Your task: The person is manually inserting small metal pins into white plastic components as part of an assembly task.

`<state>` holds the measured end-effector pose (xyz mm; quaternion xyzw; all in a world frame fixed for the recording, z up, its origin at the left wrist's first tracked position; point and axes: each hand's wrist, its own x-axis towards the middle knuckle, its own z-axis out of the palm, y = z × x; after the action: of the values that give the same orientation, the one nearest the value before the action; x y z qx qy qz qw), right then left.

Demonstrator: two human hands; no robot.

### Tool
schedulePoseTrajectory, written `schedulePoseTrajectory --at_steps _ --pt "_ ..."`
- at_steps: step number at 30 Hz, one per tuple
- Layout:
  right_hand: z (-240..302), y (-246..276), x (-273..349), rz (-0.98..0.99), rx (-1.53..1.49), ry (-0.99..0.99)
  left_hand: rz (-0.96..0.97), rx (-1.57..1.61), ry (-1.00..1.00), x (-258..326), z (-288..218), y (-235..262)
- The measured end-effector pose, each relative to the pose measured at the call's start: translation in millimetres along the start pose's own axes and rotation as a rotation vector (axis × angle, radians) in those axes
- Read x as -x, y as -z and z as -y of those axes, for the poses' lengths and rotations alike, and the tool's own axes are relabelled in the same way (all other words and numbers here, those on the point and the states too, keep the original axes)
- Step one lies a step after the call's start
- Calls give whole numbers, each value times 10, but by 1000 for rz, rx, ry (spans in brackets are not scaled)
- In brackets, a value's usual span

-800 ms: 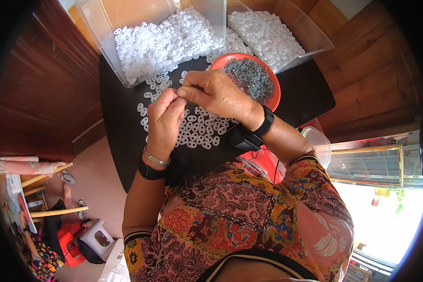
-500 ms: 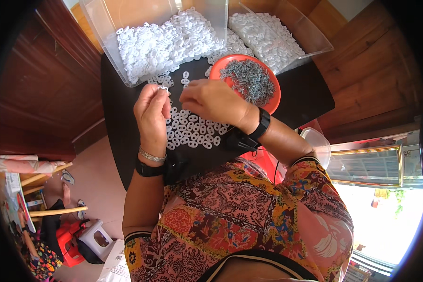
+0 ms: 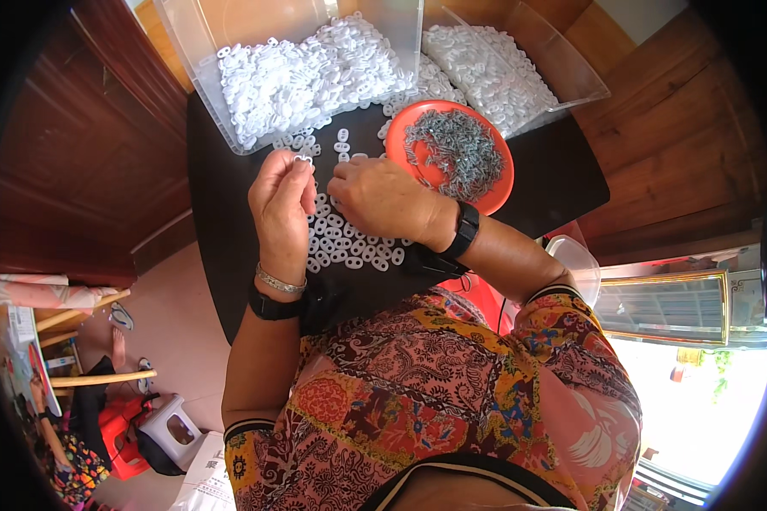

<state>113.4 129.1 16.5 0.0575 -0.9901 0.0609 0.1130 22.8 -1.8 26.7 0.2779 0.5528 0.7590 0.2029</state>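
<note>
Between thumb and index finger, my left hand (image 3: 281,192) pinches a small white oval plastic piece with two holes (image 3: 303,159). Just to its right is my right hand (image 3: 383,198), back upward and fingers curled in; whatever its fingertips hold is hidden. Below and between the hands, many matching white two-holed pieces (image 3: 349,243) lie spread over the dark table (image 3: 562,183). A short column of such pieces (image 3: 342,146) lies beyond the hands. Right of my right hand, an orange-red plate (image 3: 507,175) carries a heap of small grey metal screws (image 3: 460,153).
At the back left stands a clear plastic bin (image 3: 179,64) heaped with white pieces, and a second clear bin (image 3: 584,92) of them is at the back right. On the floor at left are a red stool (image 3: 119,439) and a grey stool (image 3: 177,430), with another person's arm nearby.
The white piece stays in my left hand. My right hand has shifted slightly, its fingers still curled near the left hand. The whole view has moved a little.
</note>
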Motion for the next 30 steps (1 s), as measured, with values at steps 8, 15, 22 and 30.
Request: schedulePoseTrajectory --at_steps 8,15,22,30 --pt "-76 -11 1 -71 -6 -25 16 27 41 -6 13 -14" --pt "-117 51 30 -225 -166 -118 -9 38 118 2 19 -34" --pt "-156 194 73 -187 -308 -117 -32 18 115 -8 25 -14" --pt "-104 93 125 28 -240 30 -22 30 93 -20 53 -7"
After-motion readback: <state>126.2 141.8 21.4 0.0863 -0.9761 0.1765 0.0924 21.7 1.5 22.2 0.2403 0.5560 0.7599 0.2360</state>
